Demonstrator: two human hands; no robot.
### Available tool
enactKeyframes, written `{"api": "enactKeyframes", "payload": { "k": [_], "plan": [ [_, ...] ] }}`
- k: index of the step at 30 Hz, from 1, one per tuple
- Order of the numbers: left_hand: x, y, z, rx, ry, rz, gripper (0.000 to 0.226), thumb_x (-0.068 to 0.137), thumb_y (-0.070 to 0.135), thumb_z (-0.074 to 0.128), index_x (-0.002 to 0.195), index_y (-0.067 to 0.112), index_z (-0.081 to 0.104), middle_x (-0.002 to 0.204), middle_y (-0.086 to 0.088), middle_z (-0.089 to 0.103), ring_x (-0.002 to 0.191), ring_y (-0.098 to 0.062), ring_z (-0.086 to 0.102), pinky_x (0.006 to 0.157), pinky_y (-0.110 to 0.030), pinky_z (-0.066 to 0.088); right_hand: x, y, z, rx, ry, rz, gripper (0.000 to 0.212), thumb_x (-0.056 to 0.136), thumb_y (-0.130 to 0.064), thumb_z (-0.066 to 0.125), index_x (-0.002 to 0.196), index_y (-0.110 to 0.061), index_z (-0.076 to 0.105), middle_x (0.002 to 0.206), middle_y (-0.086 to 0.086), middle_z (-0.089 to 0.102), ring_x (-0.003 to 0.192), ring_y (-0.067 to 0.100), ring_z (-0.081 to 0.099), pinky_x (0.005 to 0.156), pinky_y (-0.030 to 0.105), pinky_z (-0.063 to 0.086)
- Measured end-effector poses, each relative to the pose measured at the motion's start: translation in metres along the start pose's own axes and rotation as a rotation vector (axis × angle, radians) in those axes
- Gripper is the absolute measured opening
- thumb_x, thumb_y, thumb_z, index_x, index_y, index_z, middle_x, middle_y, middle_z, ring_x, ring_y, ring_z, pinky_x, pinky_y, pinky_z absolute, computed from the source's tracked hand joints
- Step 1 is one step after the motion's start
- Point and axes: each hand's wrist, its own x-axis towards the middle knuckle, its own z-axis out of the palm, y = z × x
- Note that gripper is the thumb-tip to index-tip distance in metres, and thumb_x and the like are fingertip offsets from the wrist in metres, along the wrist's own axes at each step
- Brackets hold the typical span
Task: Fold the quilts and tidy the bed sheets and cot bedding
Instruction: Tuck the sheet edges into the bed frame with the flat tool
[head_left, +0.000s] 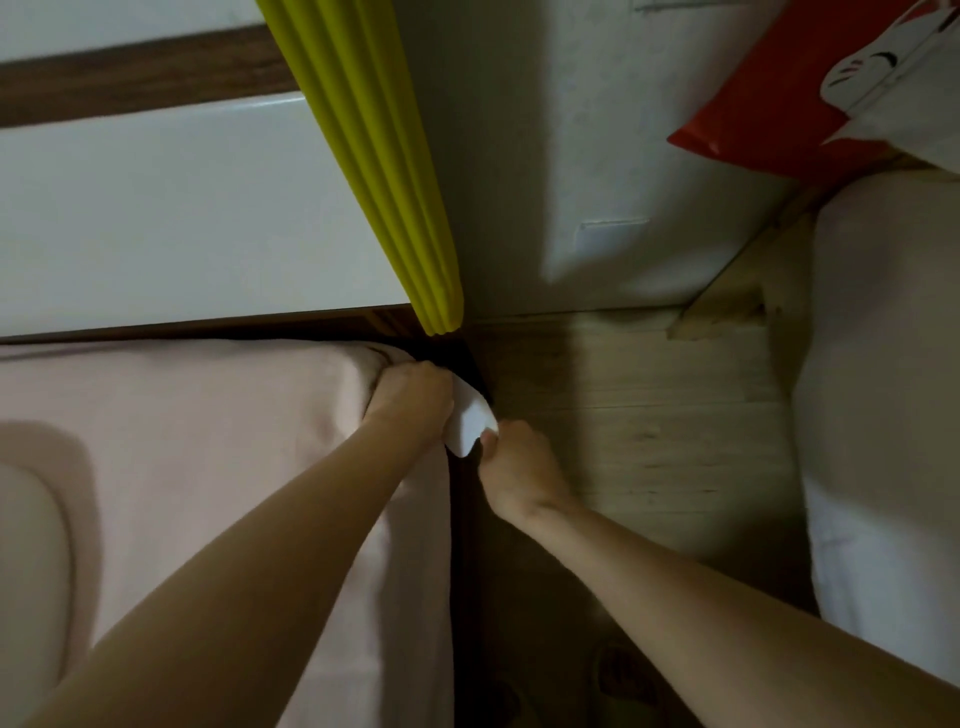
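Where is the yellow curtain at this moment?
In the head view, the yellow curtain hangs from the top, left of centre. Its lower end is just above the bed corner, where the left hand grips the pink sheet.

At frame centre, the left hand (413, 395) grips the pink bed sheet (208, 431) at the mattress corner. The right hand (511, 467) pinches a white fabric flap (470, 423) just beside it. A yellow-green curtain (374, 156) hangs above.
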Motion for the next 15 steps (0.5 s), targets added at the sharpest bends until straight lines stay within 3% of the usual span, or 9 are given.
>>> {"api": "enactKeyframes", "payload": {
  "k": [2,4,6,8,10,15],
  "plan": [
    [-0.013,-0.001,-0.001,0.048,0.008,0.036,0.039,0.093,0.027,0.053,0.13,0.013,0.053,0.133,-0.009,0.049,0.118,-0.026,0.052,0.083,-0.033,0.044,0.007,-0.014,0.021,0.001,-0.036,0.017,0.026,0.099,-0.008,0.041,0.076,-0.011,0.053,0.083,0.008,0.059,0.065,0.016,0.052,0.051,0.02,0.041],
    [-0.026,-0.011,-0.001,0.24,0.032,0.083,0.047,0.095,0.026,0.048,0.14,0.013,0.044,0.144,-0.008,0.04,0.13,-0.026,0.041,0.101,-0.038,0.037,0.012,-0.031,0.045,0.047,-0.083,0.029,0.019,0.099,-0.013,0.043,0.097,-0.006,0.06,0.095,0.01,0.063,0.074,0.02,0.057,0.057,0.023,0.045],
    [-0.036,-0.027,-0.005,0.363,0.042,0.135,0.047,0.097,0.026,0.043,0.143,0.013,0.04,0.146,-0.004,0.041,0.136,-0.026,0.034,0.112,-0.041,0.023,0.016,-0.045,0.055,0.151,-0.107,0.07,0.028,0.101,-0.019,0.042,0.122,-0.006,0.055,0.102,0.007,0.061,0.074,0.016,0.057,0.058,0.018,0.044],
    [-0.043,-0.042,-0.016,0.393,0.07,0.178,0.047,0.094,0.037,0.048,0.138,0.02,0.047,0.141,0.0,0.046,0.134,-0.024,0.036,0.112,-0.04,0.024,0.021,-0.052,0.053,0.165,-0.11,0.108,0.032,0.101,-0.018,0.041,0.131,-0.009,0.047,0.114,0.011,0.059,0.09,0.023,0.061,0.068,0.024,0.049],
    [-0.049,-0.044,-0.026,0.334,0.054,0.195,0.047,0.09,0.048,0.049,0.133,0.027,0.052,0.135,0.004,0.048,0.129,-0.02,0.04,0.106,-0.036,0.03,0.017,-0.048,0.044,0.072,-0.1,0.135,0.035,0.1,-0.013,0.041,0.135,-0.007,0.044,0.126,0.016,0.055,0.106,0.032,0.06,0.078,0.032,0.052],
    [-0.038,-0.034,-0.023,0.415,-0.174,0.171,0.058,0.095,0.047,0.04,0.147,0.02,0.036,0.15,-0.003,0.035,0.136,-0.026,0.033,0.109,-0.042,0.03,0.015,-0.041,0.042,0.018,-0.098,0.104,0.028,0.099,-0.01,0.042,0.125,-0.004,0.052,0.122,0.015,0.058,0.1,0.028,0.062,0.076,0.031,0.053]
  ]
}}
